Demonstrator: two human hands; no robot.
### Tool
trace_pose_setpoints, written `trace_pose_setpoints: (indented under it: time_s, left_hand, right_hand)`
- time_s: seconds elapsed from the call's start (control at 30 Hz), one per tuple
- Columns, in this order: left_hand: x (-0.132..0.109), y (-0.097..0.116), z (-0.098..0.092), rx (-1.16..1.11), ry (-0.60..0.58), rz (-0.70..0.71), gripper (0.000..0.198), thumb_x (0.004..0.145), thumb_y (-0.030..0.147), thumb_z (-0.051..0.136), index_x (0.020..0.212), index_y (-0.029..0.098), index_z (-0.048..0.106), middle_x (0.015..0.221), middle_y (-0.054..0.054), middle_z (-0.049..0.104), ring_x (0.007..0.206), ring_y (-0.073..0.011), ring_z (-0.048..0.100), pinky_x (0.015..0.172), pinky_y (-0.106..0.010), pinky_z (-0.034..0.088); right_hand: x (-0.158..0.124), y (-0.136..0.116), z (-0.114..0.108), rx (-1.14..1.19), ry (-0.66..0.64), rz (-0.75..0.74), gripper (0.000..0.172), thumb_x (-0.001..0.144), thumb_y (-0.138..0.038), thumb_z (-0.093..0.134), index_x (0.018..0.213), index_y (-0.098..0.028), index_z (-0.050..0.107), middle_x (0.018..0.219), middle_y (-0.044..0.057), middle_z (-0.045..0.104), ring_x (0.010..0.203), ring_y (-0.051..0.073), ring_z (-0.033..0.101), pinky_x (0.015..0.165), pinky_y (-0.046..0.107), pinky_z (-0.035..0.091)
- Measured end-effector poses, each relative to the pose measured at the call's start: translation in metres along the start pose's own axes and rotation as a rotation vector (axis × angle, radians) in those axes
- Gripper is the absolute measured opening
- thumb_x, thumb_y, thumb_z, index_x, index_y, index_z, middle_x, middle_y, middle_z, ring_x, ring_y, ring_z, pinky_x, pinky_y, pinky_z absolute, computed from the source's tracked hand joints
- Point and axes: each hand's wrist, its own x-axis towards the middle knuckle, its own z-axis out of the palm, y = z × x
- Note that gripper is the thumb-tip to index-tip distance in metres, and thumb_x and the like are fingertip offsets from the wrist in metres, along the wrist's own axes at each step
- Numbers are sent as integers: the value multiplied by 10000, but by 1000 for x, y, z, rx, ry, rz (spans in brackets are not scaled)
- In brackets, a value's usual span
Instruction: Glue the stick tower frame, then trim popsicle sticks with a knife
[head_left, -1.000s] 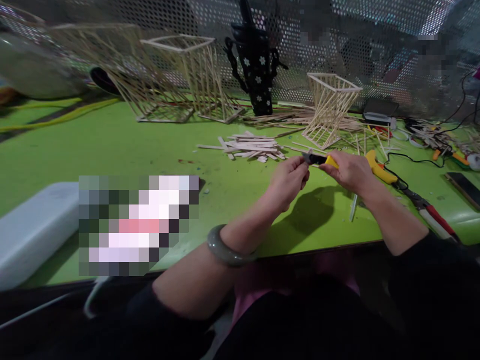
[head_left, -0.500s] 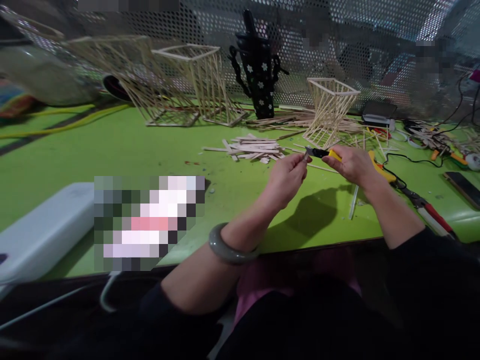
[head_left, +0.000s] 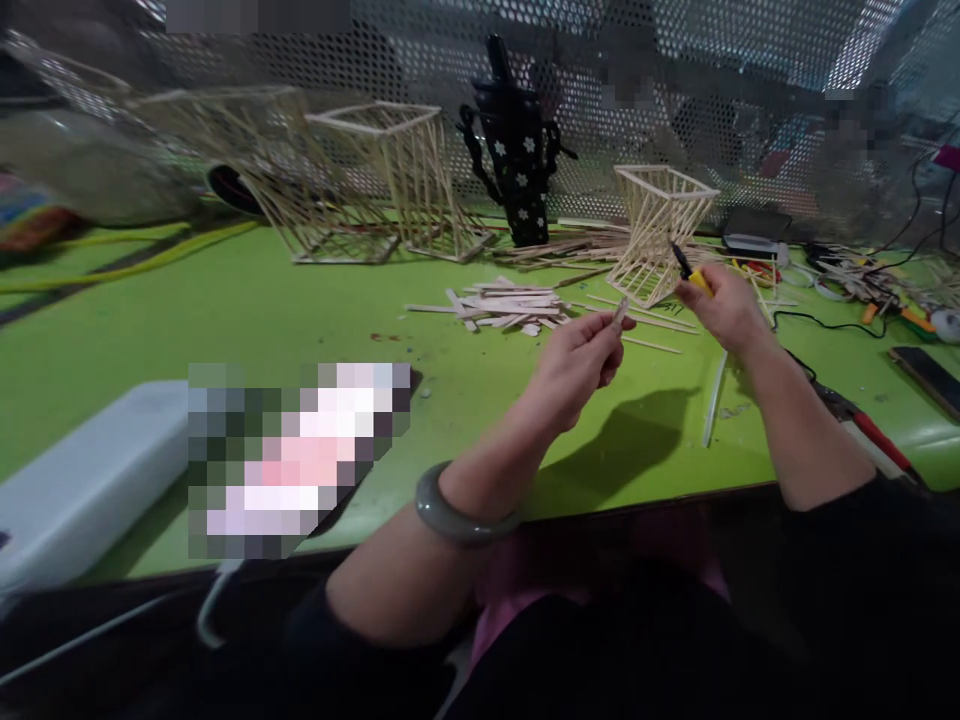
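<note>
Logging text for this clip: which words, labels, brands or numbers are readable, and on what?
None can be read. The black jug bears only white flowers; the yellow-handled tool in the right hand and the stick piece in the left hand show no marking; a patch on the table is blurred out.

The green table (head_left: 300,310) carries two tall stick frames (head_left: 360,180) at the far left, a black flowered vase (head_left: 517,150) behind a heap of flat sticks (head_left: 506,300), and a smaller frame (head_left: 660,230) to the right. A white box (head_left: 82,480) lies near left, red-handled pliers (head_left: 862,425) near right.
</note>
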Motion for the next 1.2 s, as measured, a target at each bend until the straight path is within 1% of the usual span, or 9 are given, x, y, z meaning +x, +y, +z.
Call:
trace_pose_setpoints:
  time_s: [0.07,0.13,0.23,0.37,0.57,0.77,0.9,1.0,1.2]
  left_hand:
    - [2,-3,-1,-2,-2,-35,128,860,119,474,779,135,572,442,78,407,346,-34,312,360,-153,197]
    - [2,-7,-3,15,-11,-49,135,868,124,478,773,138,573,441,78,410,345,-33,316,360,-154,201]
    - [1,-11,-2,68,-58,-46,178,884,140,474,728,141,560,437,77,407,347,-34,325,362,-160,217]
    - [0,-15,3,153,-121,-35,244,893,128,462,657,148,520,437,73,411,352,-33,333,370,-169,236]
    - [-1,-15,7,174,-150,-26,220,902,142,463,694,142,536,452,77,407,369,-34,329,380,-172,242]
    - [1,-19,6,186,-129,-50,214,909,177,472,706,148,533,458,75,408,365,-34,323,375,-181,230]
    - [1,-20,5,231,-132,-72,228,911,192,473,688,156,509,468,70,412,375,-36,333,381,-182,239]
    - [1,-21,5,292,-121,-75,216,907,198,473,698,157,506,481,66,425,385,-39,339,391,-182,247]
    - [1,-23,3,425,-127,4,212,905,264,449,733,161,516,501,59,425,411,-57,345,422,-197,271]
  right_hand:
    - [-4,-12,13,257,-73,74,525,640,-675,630,809,-182,561,575,-62,441,518,87,400,506,251,332]
    - [-10,-19,25,476,-144,128,527,607,-610,690,887,-181,569,608,-64,473,507,77,425,499,248,376]
    - [-17,-23,36,606,-252,122,486,588,-548,720,870,-180,572,682,-34,537,538,78,476,518,255,430]
    - [-22,-24,40,592,-290,126,384,594,-474,727,762,-174,556,616,-32,526,539,84,476,490,243,418]
    - [-24,-24,37,633,-213,182,349,564,-441,734,710,-183,549,575,-35,562,500,83,494,478,236,427]
    - [-26,-22,34,387,-147,95,313,645,-464,686,712,-172,594,586,-7,596,534,110,533,510,254,442]
    - [-27,-20,31,239,-143,28,244,695,-409,653,701,-172,593,597,-7,593,561,110,545,526,244,442]
    - [-28,-20,30,195,-129,28,193,705,-357,641,702,-172,584,578,-22,572,547,98,535,520,227,430]
    - [-26,-19,32,331,-253,76,192,700,-346,619,764,-167,594,582,-29,570,523,100,537,528,241,454]
